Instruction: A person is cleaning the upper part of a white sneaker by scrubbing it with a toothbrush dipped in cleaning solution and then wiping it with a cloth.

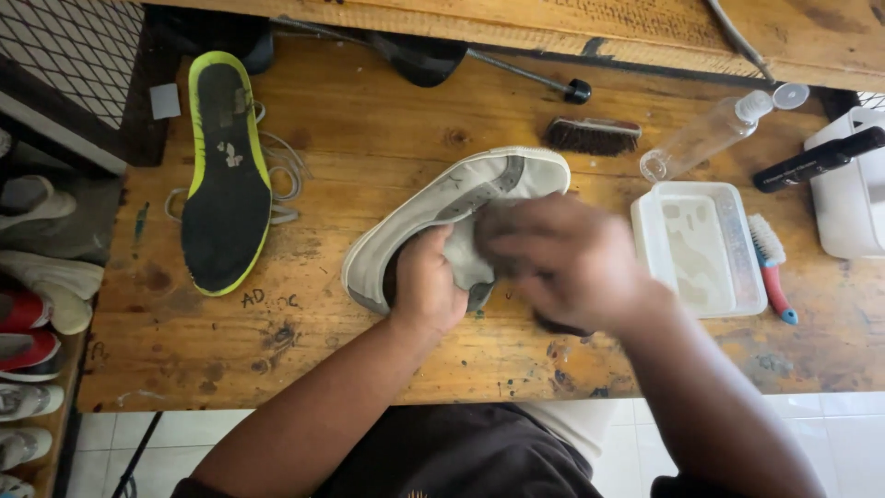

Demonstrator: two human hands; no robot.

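Shoe-cleaning and repair workshop, judging by gear. Worn, stained wooden counter (369,350) carrying grey-white sneaker (461,198) lying on its side, pulled-out insole (226,175) with yellow-green edge, loose laces (286,171). Cleaning tools lying around: dark bristle brush (593,136), clear spray bottle (705,136), white plastic tray (698,247), small brush with red-and-blue handle (771,266). More shoes (32,323) sitting in rows on rack at left.
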